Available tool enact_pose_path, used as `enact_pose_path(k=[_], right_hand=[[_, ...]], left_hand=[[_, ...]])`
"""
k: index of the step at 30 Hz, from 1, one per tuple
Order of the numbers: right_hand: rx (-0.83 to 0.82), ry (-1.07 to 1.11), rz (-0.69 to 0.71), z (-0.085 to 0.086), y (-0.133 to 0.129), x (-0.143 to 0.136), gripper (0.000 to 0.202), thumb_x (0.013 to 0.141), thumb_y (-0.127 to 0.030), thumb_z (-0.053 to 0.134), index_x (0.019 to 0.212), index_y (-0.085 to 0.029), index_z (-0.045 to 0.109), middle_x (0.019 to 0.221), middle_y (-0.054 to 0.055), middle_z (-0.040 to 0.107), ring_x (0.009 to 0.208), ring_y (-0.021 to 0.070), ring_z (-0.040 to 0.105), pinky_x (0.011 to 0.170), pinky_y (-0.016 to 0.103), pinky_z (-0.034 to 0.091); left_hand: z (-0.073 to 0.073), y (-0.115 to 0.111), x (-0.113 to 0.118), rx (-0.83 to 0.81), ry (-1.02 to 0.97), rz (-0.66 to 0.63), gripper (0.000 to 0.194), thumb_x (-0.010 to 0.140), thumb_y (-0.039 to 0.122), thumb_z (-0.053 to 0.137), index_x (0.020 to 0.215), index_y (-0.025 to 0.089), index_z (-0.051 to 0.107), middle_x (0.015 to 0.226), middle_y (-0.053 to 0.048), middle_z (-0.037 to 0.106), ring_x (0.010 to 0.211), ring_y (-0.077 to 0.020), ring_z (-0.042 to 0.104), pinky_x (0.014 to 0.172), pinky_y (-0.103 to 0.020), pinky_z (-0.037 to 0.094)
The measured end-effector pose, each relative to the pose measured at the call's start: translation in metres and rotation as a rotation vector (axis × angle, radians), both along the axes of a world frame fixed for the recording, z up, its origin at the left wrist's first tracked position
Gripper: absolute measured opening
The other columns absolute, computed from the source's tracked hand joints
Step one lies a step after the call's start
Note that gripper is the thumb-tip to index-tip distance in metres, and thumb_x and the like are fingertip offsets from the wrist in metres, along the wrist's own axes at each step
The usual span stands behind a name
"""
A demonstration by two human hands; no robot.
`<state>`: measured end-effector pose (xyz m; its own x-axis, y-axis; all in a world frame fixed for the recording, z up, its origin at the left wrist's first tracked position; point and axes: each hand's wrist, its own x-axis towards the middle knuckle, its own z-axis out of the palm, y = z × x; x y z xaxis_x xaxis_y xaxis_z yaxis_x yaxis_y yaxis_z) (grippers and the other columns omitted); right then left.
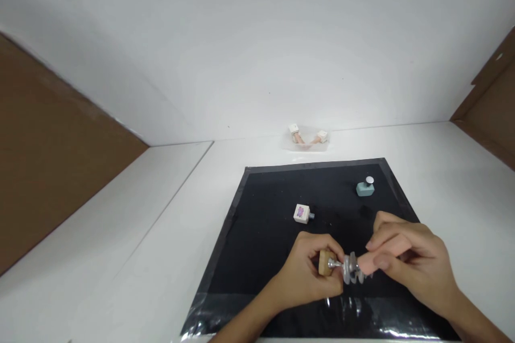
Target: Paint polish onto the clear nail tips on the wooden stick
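My left hand (311, 265) pinches a small tan wooden-looking block (325, 262) with a shiny metal stem on its right side. Next to the stem is a row of clear and grey disc-like pieces (353, 269), reaching toward my right hand. In my right hand (420, 257), fingers and thumb grip a peach-coloured bar (386, 254) whose left end meets or overlaps the discs; I cannot tell whether they are joined. Beyond my left hand lies a small white square piece (301, 213) with a purple print and a bluish stub.
A black mat (265, 257) with taped edges lies on the white table (161, 257). A teal bottle-shaped piece (365, 189) with a silver disc top sits at its far right. Behind the mat, a clear tray (308, 146) holds white blocks with peach parts. Brown panels flank the sides.
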<state>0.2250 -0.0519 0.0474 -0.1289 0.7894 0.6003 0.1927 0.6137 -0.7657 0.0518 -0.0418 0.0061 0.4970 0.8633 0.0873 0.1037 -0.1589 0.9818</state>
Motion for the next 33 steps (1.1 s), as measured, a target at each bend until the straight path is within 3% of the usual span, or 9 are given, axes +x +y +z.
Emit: enact_pose_path(k=[7, 13, 15, 23, 25, 30, 33], right_hand=[[0.055, -0.047, -0.226, -0.0053, -0.0014, -0.0007, 0.020, 0.074, -0.015, 0.069, 0.055, -0.021, 0.065, 0.051, 0.001, 0.066, 0.045, 0.0135, 0.056, 0.039, 0.023, 0.046], [0.035, 0.018, 0.008, -0.0013, 0.0001, -0.0002, 0.022, 0.078, -0.023, 0.068, 0.057, -0.019, 0.063, 0.048, 0.001, 0.065, 0.040, 0.0122, 0.052, 0.036, 0.024, 0.044], [0.043, -0.018, 0.022, -0.0002, 0.0005, -0.0005, 0.025, 0.078, -0.023, 0.068, 0.054, -0.019, 0.062, 0.050, 0.002, 0.066, 0.041, 0.0120, 0.053, 0.037, 0.023, 0.045], [0.043, -0.082, -0.243, -0.0059, -0.0023, 0.0008, 0.018, 0.074, -0.017, 0.068, 0.057, -0.021, 0.065, 0.048, 0.000, 0.065, 0.043, 0.0142, 0.056, 0.037, 0.024, 0.045], [0.043, -0.032, -0.212, -0.0066, -0.0022, 0.0023, 0.019, 0.075, -0.017, 0.068, 0.057, -0.021, 0.064, 0.049, 0.000, 0.066, 0.044, 0.0137, 0.055, 0.039, 0.024, 0.045], [0.011, 0.026, 0.094, -0.0031, 0.0006, 0.0022, 0.026, 0.081, -0.030, 0.065, 0.057, -0.019, 0.062, 0.050, 0.001, 0.066, 0.041, 0.0111, 0.053, 0.039, 0.023, 0.043], [0.021, -0.034, 0.100, -0.0018, 0.0013, -0.0001, 0.027, 0.081, -0.029, 0.064, 0.057, -0.018, 0.063, 0.050, 0.002, 0.066, 0.042, 0.0117, 0.055, 0.040, 0.024, 0.044]], left_hand=[[-0.0007, -0.0001, -0.0016, 0.055, -0.015, -0.014, 0.007, 0.050, 0.010, 0.051, 0.054, 0.013, 0.055, 0.043, 0.005, 0.045, 0.038, -0.0033, 0.035, 0.038, -0.014, 0.025], [-0.0007, 0.0005, -0.0010, 0.036, 0.005, -0.016, 0.006, 0.051, 0.010, 0.052, 0.054, 0.014, 0.055, 0.045, 0.005, 0.048, 0.039, -0.0037, 0.036, 0.039, -0.015, 0.027], [0.0000, 0.0002, 0.0011, 0.037, -0.002, -0.027, 0.005, 0.051, 0.010, 0.052, 0.054, 0.014, 0.055, 0.045, 0.005, 0.047, 0.038, -0.0035, 0.036, 0.039, -0.014, 0.027], [-0.0033, -0.0010, 0.0003, 0.017, -0.003, -0.035, 0.007, 0.050, 0.010, 0.052, 0.054, 0.014, 0.056, 0.043, 0.006, 0.044, 0.037, -0.0031, 0.034, 0.038, -0.014, 0.026], [-0.0037, -0.0009, -0.0004, 0.031, -0.008, -0.032, 0.007, 0.050, 0.009, 0.052, 0.054, 0.013, 0.056, 0.044, 0.006, 0.045, 0.037, -0.0031, 0.034, 0.038, -0.014, 0.026], [-0.0013, 0.0009, 0.0025, 0.035, -0.001, -0.018, 0.005, 0.051, 0.010, 0.053, 0.053, 0.014, 0.055, 0.044, 0.006, 0.044, 0.038, -0.0028, 0.033, 0.039, -0.014, 0.026], [-0.0004, 0.0019, 0.0040, 0.035, 0.022, -0.008, 0.005, 0.050, 0.010, 0.053, 0.053, 0.014, 0.055, 0.043, 0.007, 0.042, 0.038, -0.0027, 0.032, 0.039, -0.014, 0.026]])
